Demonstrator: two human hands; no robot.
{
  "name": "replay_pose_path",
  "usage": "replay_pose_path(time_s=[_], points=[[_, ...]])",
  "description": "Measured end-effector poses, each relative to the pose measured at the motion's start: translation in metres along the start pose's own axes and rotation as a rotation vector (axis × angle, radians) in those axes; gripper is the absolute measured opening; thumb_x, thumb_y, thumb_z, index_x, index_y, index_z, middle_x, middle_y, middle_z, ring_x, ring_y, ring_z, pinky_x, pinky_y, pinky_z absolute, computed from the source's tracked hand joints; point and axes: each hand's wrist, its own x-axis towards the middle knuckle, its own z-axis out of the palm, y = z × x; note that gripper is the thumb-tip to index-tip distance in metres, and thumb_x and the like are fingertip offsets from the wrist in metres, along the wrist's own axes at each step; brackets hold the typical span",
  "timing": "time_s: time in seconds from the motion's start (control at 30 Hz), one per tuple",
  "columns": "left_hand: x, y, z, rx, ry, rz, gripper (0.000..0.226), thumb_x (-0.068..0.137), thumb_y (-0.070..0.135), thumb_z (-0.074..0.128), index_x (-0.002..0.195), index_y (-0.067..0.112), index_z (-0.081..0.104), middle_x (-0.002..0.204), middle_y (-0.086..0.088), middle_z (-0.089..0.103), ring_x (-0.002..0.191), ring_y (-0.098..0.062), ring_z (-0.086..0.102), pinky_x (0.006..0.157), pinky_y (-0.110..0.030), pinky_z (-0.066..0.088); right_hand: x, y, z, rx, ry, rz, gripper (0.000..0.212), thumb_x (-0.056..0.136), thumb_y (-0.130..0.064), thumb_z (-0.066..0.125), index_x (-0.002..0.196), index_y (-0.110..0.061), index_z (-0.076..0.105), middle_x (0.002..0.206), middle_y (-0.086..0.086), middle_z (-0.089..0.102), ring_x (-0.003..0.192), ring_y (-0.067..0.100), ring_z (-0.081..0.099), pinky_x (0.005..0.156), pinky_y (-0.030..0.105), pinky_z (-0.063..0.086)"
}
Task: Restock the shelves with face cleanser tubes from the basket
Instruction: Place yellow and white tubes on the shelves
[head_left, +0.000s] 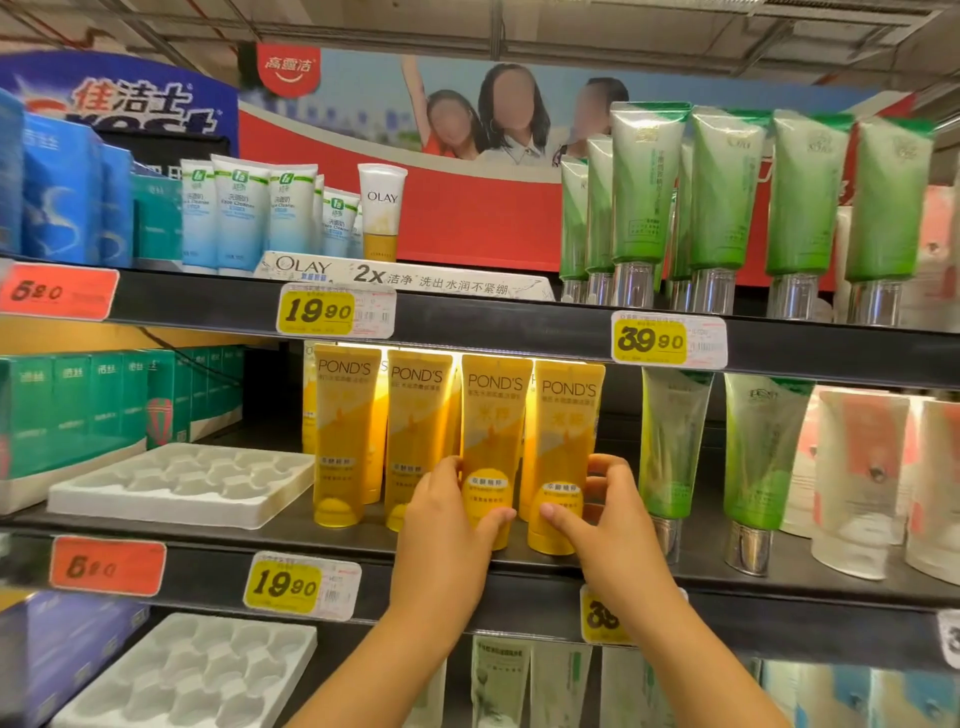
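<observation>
Your left hand (447, 525) grips the third Pond's tube (493, 447), thumb across its lower front. Your right hand (605, 514) pinches the fourth tube (563, 457) likewise. Both tubes stand upright on the middle shelf (322, 545), caps down, crimped ends up, labels facing you, just beside each other.

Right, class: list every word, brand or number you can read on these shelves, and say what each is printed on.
"POND'S": four yellow tubes, middle shelf.
"OLAY": white-and-yellow tube, top shelf.
"OLAY 2x": white display tray.
"19.90": yellow price tag, and a lower tag.
"39.90": yellow tag.
Red tags: roughly "5.20", blurred.
Small print and barcodes: unreadable.
</observation>
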Motion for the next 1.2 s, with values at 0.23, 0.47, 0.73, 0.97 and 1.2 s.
replay_pose_path(time_s=[0.23,0.47,0.73,0.97,1.2], points=[[0.003,0.000,0.005,0.038,0.012,-0.018,0.059,0.080,0.033,0.068,0.132,0.018,0.043,0.121,0.002,0.056,0.112,-0.014,0.054,0.082,-0.020,0.042,0.005,-0.002,0.003,-0.026,0.005,0.019,0.049,0.082,-0.022,0.068,0.113,-0.034,0.032,0.093,-0.023,0.045,0.096,0.007,0.051,0.082,0.026,0.050],[0.001,-0.001,0.006,0.106,0.036,-0.023,0.062,0.082,0.035,0.065,0.136,0.016,0.040,0.125,0.000,0.055,0.115,-0.016,0.053,0.087,-0.025,0.045,0.003,-0.005,0.003,-0.055,-0.011,0.049,0.047,0.083,-0.024,0.066,0.117,-0.031,0.034,0.106,-0.013,0.049,0.101,0.009,0.052,0.085,0.028,0.050],[-0.020,0.006,-0.017,0.072,0.088,0.059,0.056,0.084,0.032,0.065,0.134,0.017,0.044,0.125,-0.001,0.055,0.109,-0.018,0.056,0.083,-0.028,0.047,-0.027,-0.017,-0.013,-0.062,0.059,0.042,0.041,0.089,-0.029,0.059,0.127,-0.023,0.044,0.108,-0.007,0.054,0.101,0.010,0.055,0.084,0.027,0.051],[-0.067,-0.006,-0.041,-0.331,-0.240,-0.055,0.005,0.084,0.026,0.066,0.084,0.022,0.064,0.077,0.006,0.065,0.073,-0.012,0.064,0.070,-0.033,0.054,-0.093,-0.027,-0.038,0.084,0.084,0.110,0.016,0.090,-0.016,0.057,0.081,-0.028,0.061,0.086,-0.002,0.065,0.075,0.011,0.065,0.062,0.017,0.051],[-0.171,-0.047,-0.025,-0.477,-0.818,-0.303,0.008,0.088,0.020,0.060,0.081,0.019,0.064,0.080,-0.008,0.066,0.065,-0.016,0.063,0.066,-0.028,0.052,-0.224,0.029,-0.065,0.062,0.178,0.495,0.014,0.093,-0.015,0.053,0.084,-0.024,0.060,0.078,-0.005,0.064,0.060,0.000,0.064,0.053,0.010,0.048]])
